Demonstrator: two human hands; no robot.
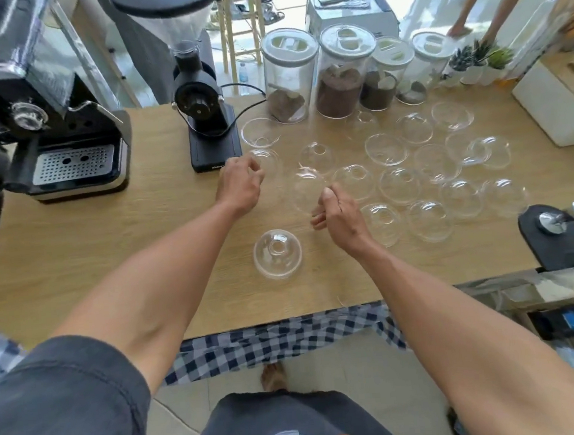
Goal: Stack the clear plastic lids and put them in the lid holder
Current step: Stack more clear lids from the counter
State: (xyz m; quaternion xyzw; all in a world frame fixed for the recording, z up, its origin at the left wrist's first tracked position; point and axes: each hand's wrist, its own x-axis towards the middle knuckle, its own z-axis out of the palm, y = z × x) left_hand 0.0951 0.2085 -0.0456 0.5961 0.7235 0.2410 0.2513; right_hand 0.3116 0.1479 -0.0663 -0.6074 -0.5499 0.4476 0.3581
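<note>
Head view, one frame. Wooden table [109,252] with about twenty clear dome lids spread over its middle and right part.

Right hand [339,218]: fingers and thumb curled, pinching the near rim of a held lid [307,190], which is tilted and lifted off the table between the two hands. Grip closed on that lid.

Left hand [241,183]: fingers curled over the edge of a small lid [267,158] just beside the base of the grinder [207,120]. Contact looks likely, but blur there means I cannot tell whether the fingers actually clamp it.

One lone lid [277,254] sits dome-up on the table nearest the person, apart from the rest, between the forearms.

Loose lids [413,180] lie singly, some overlapping at the rims, some dome-up, some inverted; far-right pair [486,152] appears partly nested. No stack of more than two is discernible. Lid holder: not identifiable in this view.

Other items: espresso machine [49,133] at the left end of the table; four lidded clear jars [339,72] along the far edge, holding brown grounds at differing levels; small potted plants [479,59] to their right; white box [558,103] at the far right; black tamping mat [555,241] with a metal tamper [563,218] at the right near edge. Checked cloth [281,341] hangs below the table front.
</note>
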